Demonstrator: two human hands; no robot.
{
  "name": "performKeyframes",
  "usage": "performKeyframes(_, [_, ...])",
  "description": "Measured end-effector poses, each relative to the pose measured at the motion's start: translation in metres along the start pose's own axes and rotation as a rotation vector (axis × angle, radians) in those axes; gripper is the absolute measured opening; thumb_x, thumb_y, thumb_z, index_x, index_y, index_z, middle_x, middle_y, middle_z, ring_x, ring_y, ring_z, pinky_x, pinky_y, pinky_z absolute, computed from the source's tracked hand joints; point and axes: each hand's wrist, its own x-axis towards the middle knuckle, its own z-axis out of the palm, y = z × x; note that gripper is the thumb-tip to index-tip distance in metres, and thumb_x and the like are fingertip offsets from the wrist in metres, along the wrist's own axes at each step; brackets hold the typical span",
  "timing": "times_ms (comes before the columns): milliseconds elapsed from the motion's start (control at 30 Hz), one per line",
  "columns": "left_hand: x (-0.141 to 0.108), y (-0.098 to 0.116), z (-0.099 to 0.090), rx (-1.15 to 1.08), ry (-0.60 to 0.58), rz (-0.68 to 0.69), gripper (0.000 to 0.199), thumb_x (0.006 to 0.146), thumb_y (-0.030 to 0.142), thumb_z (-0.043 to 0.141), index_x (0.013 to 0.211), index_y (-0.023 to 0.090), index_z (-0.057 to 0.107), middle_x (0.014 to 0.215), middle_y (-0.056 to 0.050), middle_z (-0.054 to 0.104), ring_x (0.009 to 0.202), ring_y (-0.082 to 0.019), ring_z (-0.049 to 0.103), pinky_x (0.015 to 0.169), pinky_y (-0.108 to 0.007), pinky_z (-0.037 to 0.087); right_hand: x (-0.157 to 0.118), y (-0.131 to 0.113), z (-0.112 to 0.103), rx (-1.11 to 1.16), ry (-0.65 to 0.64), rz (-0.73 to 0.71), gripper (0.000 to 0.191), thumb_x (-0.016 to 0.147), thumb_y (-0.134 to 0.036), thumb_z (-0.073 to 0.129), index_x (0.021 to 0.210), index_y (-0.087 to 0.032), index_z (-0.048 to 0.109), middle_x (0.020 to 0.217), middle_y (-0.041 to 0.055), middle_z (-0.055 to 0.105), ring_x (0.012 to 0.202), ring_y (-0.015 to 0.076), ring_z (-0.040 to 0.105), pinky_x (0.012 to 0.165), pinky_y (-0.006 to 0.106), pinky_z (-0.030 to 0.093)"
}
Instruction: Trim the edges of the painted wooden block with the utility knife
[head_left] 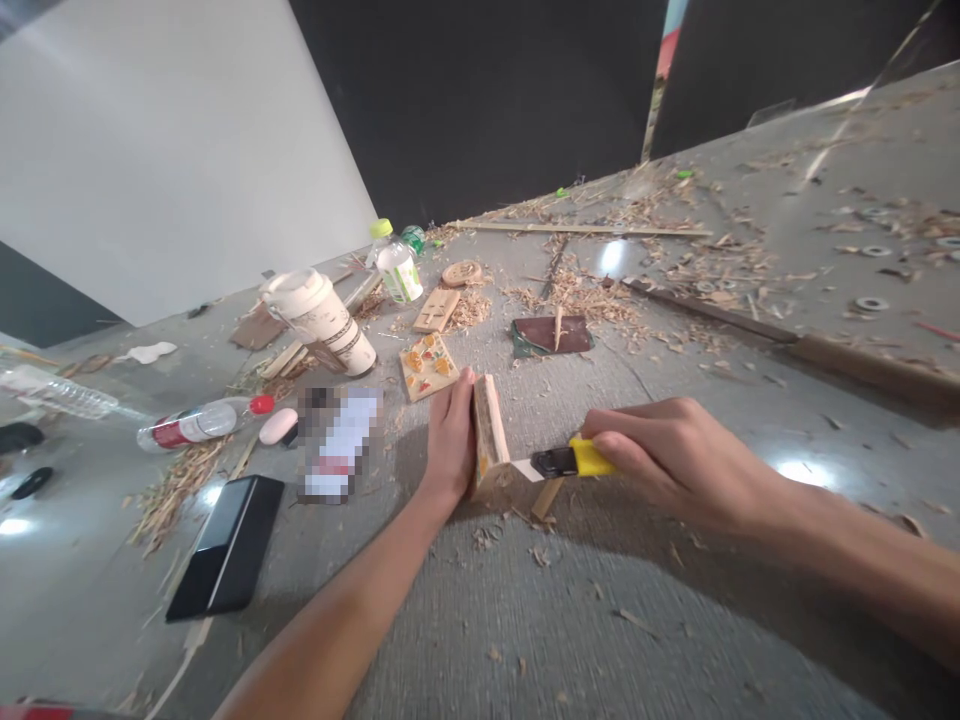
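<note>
Near the middle of the view, my left hand holds a wooden block upright on the grey surface, its fingers along the block's left side. My right hand is closed around a yellow and black utility knife. The knife's blade points left and meets the lower right edge of the block. A small wood piece lies beneath the knife. Just behind my left hand is a square wooden tile with orange and red decoration.
A cup, a lime-capped bottle, a red-capped bottle and a black case stand or lie on the left. Behind the block are a carved wooden piece and a brown pouch. Wood shavings cover much of the back right.
</note>
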Motion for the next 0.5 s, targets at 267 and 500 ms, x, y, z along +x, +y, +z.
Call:
performKeyframes(267, [-0.0028, 0.0012, 0.0035, -0.13, -0.012, -0.127, 0.055, 0.104, 0.064, 0.047, 0.069, 0.023, 0.054, 0.058, 0.001, 0.051, 0.055, -0.015, 0.05, 0.054, -0.03, 0.042, 0.0013, -0.0031, 0.0006, 0.044, -0.053, -0.135, 0.032, 0.108, -0.05, 0.047, 0.093, -0.023, 0.056, 0.074, 0.0002, 0.056, 0.06, 0.0142, 0.048, 0.059, 0.031, 0.032])
performKeyframes(500, [-0.004, 0.0055, 0.0034, -0.193, -0.022, -0.151, 0.057, 0.098, 0.071, 0.051, 0.069, 0.022, 0.052, 0.058, 0.002, 0.049, 0.054, -0.013, 0.044, 0.054, -0.029, 0.036, 0.0017, -0.0016, -0.0016, 0.119, -0.079, -0.274, 0.021, 0.107, -0.039, 0.05, 0.096, -0.022, 0.054, 0.077, -0.0008, 0.056, 0.061, 0.0121, 0.046, 0.059, 0.03, 0.032])
